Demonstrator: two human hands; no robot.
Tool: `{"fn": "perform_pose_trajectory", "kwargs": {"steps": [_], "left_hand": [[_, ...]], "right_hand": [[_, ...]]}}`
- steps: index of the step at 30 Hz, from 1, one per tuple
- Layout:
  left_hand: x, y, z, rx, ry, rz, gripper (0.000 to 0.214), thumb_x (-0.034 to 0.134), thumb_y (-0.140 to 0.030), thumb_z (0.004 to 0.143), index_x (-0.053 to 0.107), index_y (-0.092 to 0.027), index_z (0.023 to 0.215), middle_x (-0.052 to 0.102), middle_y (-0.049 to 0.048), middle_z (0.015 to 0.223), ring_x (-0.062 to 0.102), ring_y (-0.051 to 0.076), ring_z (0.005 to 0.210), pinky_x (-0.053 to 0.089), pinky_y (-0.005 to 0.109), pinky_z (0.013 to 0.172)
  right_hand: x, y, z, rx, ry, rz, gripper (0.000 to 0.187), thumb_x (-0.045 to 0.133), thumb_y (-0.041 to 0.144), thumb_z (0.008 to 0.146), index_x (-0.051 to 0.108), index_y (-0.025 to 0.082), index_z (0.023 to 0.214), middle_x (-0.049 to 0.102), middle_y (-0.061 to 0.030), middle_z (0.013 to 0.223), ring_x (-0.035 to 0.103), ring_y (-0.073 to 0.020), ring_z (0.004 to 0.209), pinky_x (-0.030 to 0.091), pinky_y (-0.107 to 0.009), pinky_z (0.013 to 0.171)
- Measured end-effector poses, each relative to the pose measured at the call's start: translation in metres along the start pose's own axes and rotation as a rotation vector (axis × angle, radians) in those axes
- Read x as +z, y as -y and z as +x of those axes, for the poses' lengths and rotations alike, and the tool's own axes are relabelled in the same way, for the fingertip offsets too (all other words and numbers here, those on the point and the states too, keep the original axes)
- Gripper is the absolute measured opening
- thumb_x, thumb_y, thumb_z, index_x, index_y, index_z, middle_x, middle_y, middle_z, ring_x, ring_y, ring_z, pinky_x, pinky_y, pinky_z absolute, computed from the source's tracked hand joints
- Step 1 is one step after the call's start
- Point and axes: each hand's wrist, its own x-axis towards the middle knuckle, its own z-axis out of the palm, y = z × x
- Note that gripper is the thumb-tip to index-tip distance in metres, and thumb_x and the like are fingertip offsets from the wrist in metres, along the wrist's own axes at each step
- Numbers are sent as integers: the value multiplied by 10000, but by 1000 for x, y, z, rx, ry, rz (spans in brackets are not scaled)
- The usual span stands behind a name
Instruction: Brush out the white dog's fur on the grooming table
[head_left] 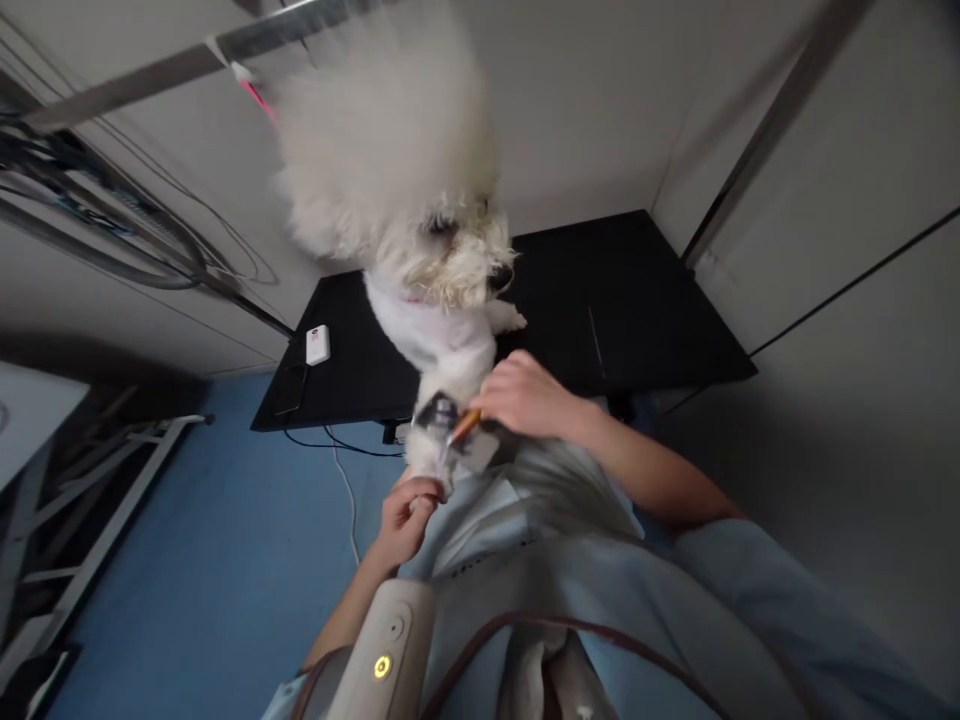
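A fluffy white dog [397, 170] with a clipped body is on the black grooming table [637, 290], its head turned to the right. One of its legs [431, 455] stretches out over the table's near edge towards me. My left hand [409, 515] is closed around the paw at the end of this leg. In my right hand [525, 395] is a slicker brush [466, 427] by its orange-brown handle. The brush's dark, blurred head lies against the fur of the stretched leg, just above my left hand.
In front of my chest is a pale cylindrical device [386, 650] with a glowing yellow button. A small white box [318, 345] and a dark phone-like slab [291, 388] lie on the table's left side. A metal bar [172, 70] and cables cross the upper left.
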Motion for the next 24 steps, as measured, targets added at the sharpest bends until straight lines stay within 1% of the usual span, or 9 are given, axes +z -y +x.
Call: {"fn": "perform_pose_trajectory", "kwargs": {"steps": [3, 7, 9, 11, 12, 15, 17, 20, 24], "left_hand": [[7, -1, 6, 87, 27, 181, 398, 460, -421, 937, 658, -183, 687, 658, 66, 628, 613, 180, 632, 502, 299, 620], [15, 6, 11, 242, 145, 407, 285, 480, -254, 909, 689, -176, 733, 649, 71, 686, 599, 168, 652, 481, 271, 599], [19, 10, 13, 284, 152, 515, 270, 489, -236, 907, 697, -172, 745, 621, 69, 698, 587, 158, 634, 467, 255, 577], [24, 14, 16, 306, 140, 601, 266, 491, -235, 915, 709, -172, 778, 596, 68, 713, 582, 151, 625, 459, 243, 564], [26, 16, 17, 328, 134, 633, 271, 491, -238, 918, 710, -173, 773, 584, 68, 715, 576, 148, 617, 454, 239, 557], [33, 23, 21, 413, 135, 673, 306, 490, -246, 919, 689, -174, 698, 557, 65, 696, 551, 143, 598, 445, 233, 550], [36, 29, 23, 433, 138, 668, 294, 502, -247, 919, 693, -169, 709, 556, 68, 711, 551, 144, 609, 449, 230, 557], [39, 35, 27, 431, 131, 673, 240, 526, -253, 917, 723, -170, 807, 566, 76, 758, 550, 151, 639, 450, 231, 569], [41, 41, 35, 529, 150, 679, 280, 509, -275, 922, 726, -190, 767, 536, 63, 718, 489, 149, 597, 395, 229, 531]], "right_hand": [[4, -5, 4, 177, -65, -83, 279, 485, 284, 973, 747, 199, 928, 678, -56, 839, 496, -183, 851, 236, -361, 813], [0, -8, 7, -44, 88, -56, 249, 533, 299, 949, 738, 221, 833, 675, -31, 792, 496, -166, 810, 238, -346, 791], [-5, -11, 9, 50, 114, -147, 261, 539, 271, 939, 732, 195, 782, 673, -54, 775, 500, -173, 801, 236, -350, 770], [-9, -13, 9, 188, 70, -247, 275, 519, 235, 941, 728, 168, 775, 669, -81, 767, 502, -186, 808, 234, -359, 762], [-10, -12, 8, 185, 65, -253, 273, 512, 230, 943, 728, 168, 788, 669, -83, 773, 502, -188, 815, 236, -360, 767], [-10, -5, 6, -16, 189, -151, 240, 529, 243, 937, 726, 200, 808, 675, -54, 799, 498, -181, 819, 246, -351, 781], [-9, -3, 5, 26, 234, -169, 235, 535, 222, 927, 724, 189, 793, 673, -64, 803, 501, -186, 818, 246, -355, 776], [-11, -7, 3, 197, 170, -248, 244, 514, 198, 930, 727, 166, 815, 662, -87, 801, 508, -200, 832, 244, -366, 774], [-13, -12, 1, 31, 245, -137, 237, 535, 256, 936, 729, 202, 811, 661, -55, 798, 509, -189, 828, 257, -358, 786]]}}
